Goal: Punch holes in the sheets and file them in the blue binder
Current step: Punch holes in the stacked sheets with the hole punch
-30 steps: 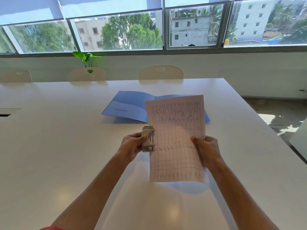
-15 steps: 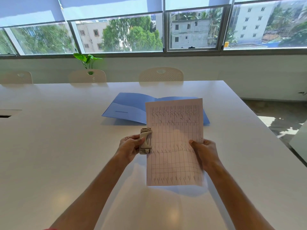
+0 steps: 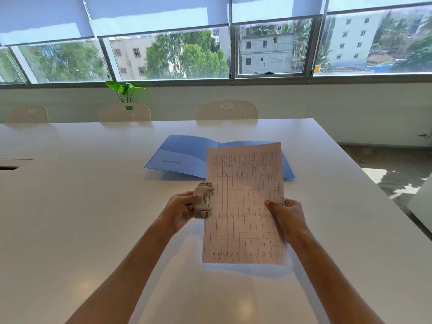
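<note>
Bright daylight from windows (image 3: 168, 54); edges bowed, perhaps slightly soft.

Blue binder (image 3: 184, 157), white gridded sheet (image 3: 245, 206), grey-white hole punch (image 3: 203, 201), white table (image 3: 70, 206)

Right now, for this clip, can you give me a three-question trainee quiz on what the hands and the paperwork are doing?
1. True or false: the blue binder lies closed on the table.
2. Which hand holds the hole punch? A) left hand B) right hand C) neither
3. Fill in: the punch sits at the sheet's ___ edge, as the person sees it.

Key: 1. False, it lies open beyond the sheet. 2. A; the right hand grips the sheet's opposite edge. 3. Left.
</note>
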`<action>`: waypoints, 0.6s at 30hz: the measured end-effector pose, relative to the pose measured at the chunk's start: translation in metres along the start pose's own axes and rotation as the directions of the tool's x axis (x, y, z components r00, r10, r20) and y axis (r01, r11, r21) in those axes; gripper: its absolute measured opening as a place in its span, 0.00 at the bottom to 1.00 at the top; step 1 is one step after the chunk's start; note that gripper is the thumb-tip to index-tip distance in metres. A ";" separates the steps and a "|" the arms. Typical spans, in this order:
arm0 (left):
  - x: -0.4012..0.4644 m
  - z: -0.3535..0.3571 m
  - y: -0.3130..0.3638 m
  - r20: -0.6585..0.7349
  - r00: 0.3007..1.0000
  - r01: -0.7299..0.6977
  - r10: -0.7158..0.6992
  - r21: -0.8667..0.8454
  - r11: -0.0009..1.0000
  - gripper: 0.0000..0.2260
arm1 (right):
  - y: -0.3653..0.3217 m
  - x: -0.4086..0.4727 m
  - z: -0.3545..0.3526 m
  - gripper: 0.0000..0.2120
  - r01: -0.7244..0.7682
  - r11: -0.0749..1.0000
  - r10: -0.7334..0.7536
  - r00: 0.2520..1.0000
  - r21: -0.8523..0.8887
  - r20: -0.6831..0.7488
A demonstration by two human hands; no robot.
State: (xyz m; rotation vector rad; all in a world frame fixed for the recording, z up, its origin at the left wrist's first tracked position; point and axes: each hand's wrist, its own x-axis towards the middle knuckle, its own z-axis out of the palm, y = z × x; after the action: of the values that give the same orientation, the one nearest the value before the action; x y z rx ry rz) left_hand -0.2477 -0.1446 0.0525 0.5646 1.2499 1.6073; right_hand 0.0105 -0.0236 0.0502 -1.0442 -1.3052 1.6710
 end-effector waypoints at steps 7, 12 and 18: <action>-0.001 -0.005 0.000 -0.020 1.000 0.000 0.000 -0.016 1.000 0.16 | -0.001 0.001 -0.002 0.04 0.002 1.000 -0.002 1.000 0.013 -0.015; -0.003 -0.008 0.002 -0.044 0.999 -0.001 0.000 -0.027 1.000 0.17 | 0.000 0.001 -0.004 0.04 -0.009 1.000 0.010 0.999 0.020 -0.035; -0.003 -0.017 0.004 -0.108 0.994 -0.023 0.021 -0.021 1.000 0.18 | 0.002 0.000 -0.005 0.04 -0.022 1.000 0.022 0.999 0.010 -0.046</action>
State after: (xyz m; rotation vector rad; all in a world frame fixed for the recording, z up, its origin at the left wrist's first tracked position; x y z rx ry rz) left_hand -0.2619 -0.1549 0.0508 0.4841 1.3078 1.6870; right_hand 0.0148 -0.0218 0.0472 -1.0888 -1.2598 1.6583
